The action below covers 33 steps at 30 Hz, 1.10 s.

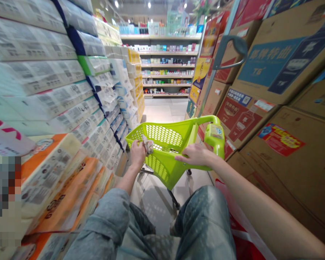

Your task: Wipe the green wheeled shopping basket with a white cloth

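Observation:
A lime-green shopping cart (169, 173) with perforated plastic sides stands sideways in front of my knees, its handle end to the right. My left hand (138, 154) is closed on a crumpled, pale patterned cloth (148, 145), which lies against the near rim toward the cart's narrow end. On the same rim, closer to the handle, my right hand (196, 154) is closed, with its thumb pointing left along the edge. Through the holes and over the rim, the basket's inside shows only partly.
Packs of tissue paper (51, 76) are stacked high on the left, with orange packs (62, 195) near me. Cardboard cartons (281, 61) rise on the right, beside a grey hooked handle on a pole (219, 54). Shelves of small goods (168, 53) stand across the aisle's far end.

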### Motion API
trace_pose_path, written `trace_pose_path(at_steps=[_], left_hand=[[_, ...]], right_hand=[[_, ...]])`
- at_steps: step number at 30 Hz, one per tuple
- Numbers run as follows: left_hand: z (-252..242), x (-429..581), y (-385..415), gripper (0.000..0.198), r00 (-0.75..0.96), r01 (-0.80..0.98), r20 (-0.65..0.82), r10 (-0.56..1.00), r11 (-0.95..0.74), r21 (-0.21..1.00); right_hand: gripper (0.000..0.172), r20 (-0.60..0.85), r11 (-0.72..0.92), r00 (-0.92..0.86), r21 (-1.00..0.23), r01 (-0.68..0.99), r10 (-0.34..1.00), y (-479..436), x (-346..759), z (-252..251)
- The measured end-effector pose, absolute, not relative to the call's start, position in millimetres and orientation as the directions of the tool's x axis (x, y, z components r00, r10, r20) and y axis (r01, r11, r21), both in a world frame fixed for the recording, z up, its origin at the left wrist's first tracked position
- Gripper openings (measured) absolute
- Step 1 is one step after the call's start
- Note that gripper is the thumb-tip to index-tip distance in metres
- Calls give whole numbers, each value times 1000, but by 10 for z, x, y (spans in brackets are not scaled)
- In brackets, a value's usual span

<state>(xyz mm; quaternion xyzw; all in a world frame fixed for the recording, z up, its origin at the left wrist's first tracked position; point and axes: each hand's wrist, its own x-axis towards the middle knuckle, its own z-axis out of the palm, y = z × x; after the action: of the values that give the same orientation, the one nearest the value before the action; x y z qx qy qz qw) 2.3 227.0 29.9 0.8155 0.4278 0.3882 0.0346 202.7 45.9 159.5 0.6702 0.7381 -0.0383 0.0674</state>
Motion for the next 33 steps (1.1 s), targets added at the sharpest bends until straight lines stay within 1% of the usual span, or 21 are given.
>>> trace_pose_path(at_steps=[3, 5, 8, 11, 15, 18, 22, 28, 30, 33], left_hand=[[263, 108, 2234, 26, 486, 507, 592, 643, -759, 408], [239, 181, 2171, 27, 564, 438, 563, 605, -796, 417], [222, 217, 2144, 30, 604, 400, 537, 589, -806, 436], [214, 159, 2235, 31, 652, 379, 507, 564, -821, 426], [186, 71, 2404, 34, 659, 409, 500, 562, -825, 389], [174, 47, 2474, 36, 658, 467, 484, 577, -817, 338], [202, 45, 2473, 39, 676, 531, 437, 593, -804, 269], [234, 97, 2341, 37, 613, 626, 414, 673, -734, 266], [241, 142, 2256, 36, 634, 608, 412, 655, -751, 258], [292, 259, 2050, 36, 692, 526, 420, 587, -809, 262]], right_hand=[[73, -150, 103, -96, 41, 994, 984, 481, 2040, 1575], [73, -140, 106, -98, 54, 993, 985, 491, 2055, 1560], [74, -134, 107, -98, 60, 992, 986, 495, 2073, 1550], [75, -144, 106, -99, 41, 994, 985, 490, 2078, 1554], [74, -152, 104, -98, 33, 994, 984, 480, 2076, 1561], [67, -154, 103, -95, 44, 994, 984, 476, 2098, 1566], [57, -191, 97, -86, 50, 994, 978, 489, 2174, 1571], [55, -190, 99, -91, 33, 995, 978, 518, 2331, 1559], [53, -200, 101, -94, 24, 995, 975, 513, 2382, 1551], [51, -186, 126, -122, 15, 992, 975, 493, 2449, 1540]])
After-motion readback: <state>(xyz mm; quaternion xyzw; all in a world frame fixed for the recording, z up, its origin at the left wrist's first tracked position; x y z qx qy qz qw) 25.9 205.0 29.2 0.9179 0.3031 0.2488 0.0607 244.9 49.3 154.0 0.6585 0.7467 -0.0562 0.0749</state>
